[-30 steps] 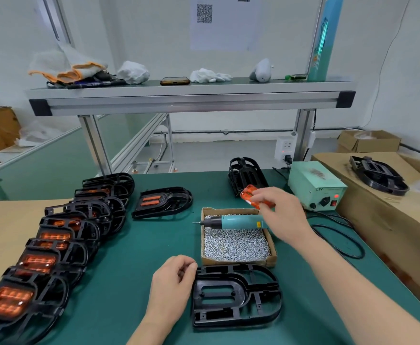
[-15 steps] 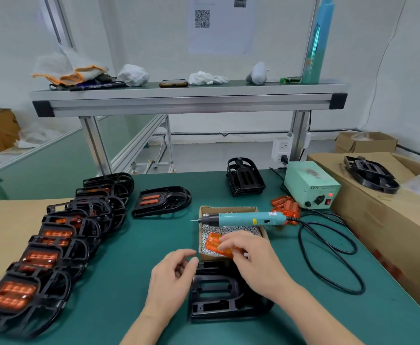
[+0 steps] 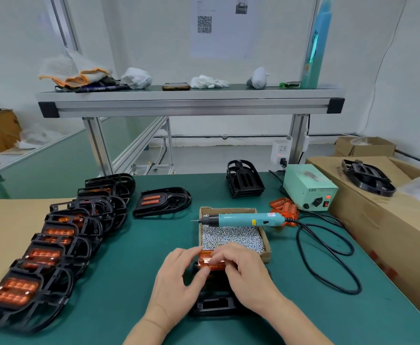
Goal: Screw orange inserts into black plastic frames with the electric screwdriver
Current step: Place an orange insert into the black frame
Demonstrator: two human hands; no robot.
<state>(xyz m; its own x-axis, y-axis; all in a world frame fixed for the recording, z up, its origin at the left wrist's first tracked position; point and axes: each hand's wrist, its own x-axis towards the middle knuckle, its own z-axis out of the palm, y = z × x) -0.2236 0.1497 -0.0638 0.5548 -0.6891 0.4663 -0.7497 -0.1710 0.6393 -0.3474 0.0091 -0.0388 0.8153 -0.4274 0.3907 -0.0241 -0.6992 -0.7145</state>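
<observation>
Over the frame — left hand and right hand pinch a translucent-orange insert.

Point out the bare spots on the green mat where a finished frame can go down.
Bare mat lies between the row of finished frames and the screw box, and near the front right, in front of the cable. Crowded: the left edge, and around the screwdriver and spare inserts.
</observation>
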